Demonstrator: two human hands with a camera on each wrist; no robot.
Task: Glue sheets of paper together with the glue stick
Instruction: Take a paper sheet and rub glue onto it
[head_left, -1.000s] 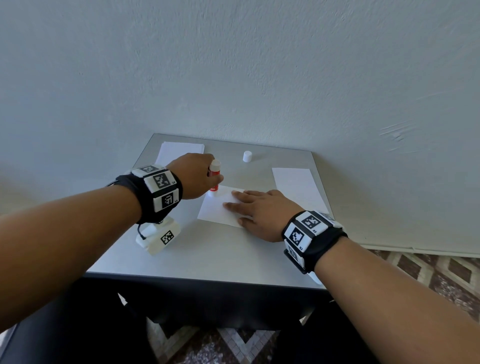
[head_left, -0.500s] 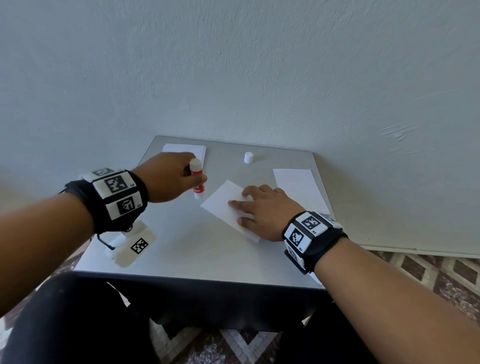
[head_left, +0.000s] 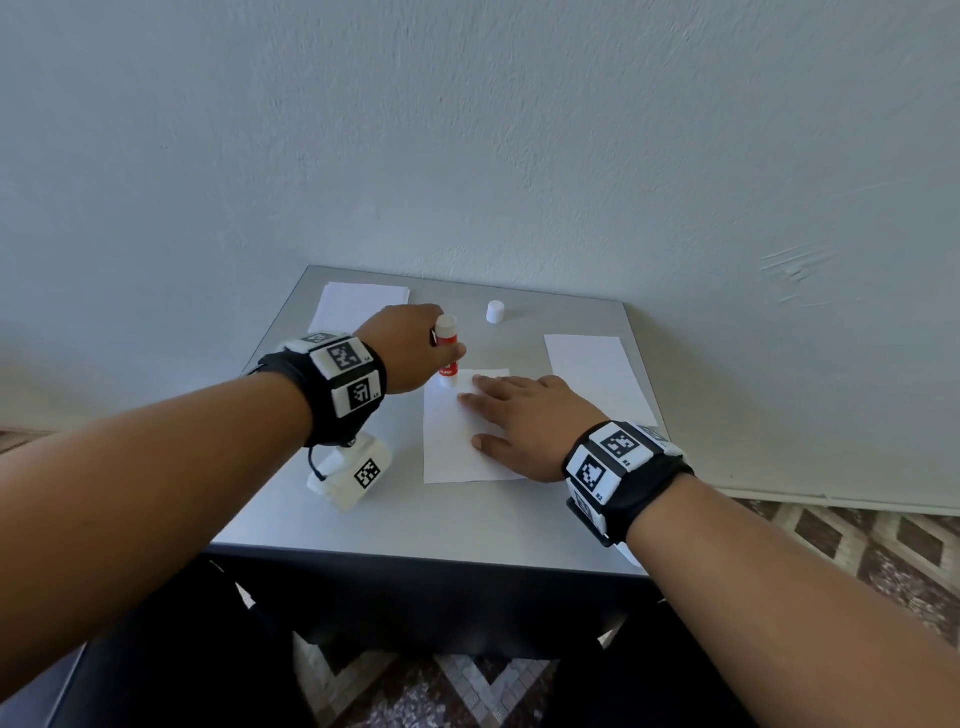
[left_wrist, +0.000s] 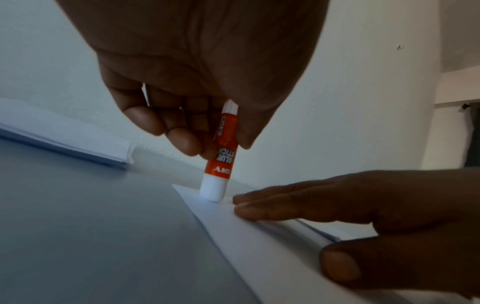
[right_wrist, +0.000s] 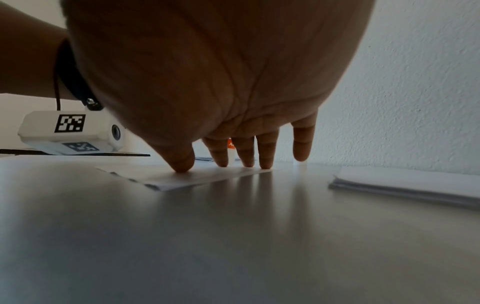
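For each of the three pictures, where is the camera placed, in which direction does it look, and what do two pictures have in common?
Head: above, looking forward and down at the grey table; both forearms show.
Left wrist: under the left hand, looking along its fingers gripping the orange-and-white glue stick, whose tip touches the white paper sheet.
Right wrist: low under the right hand, whose fingertips press that sheet.
Shared: head and left wrist both show the glue stick on the sheet.
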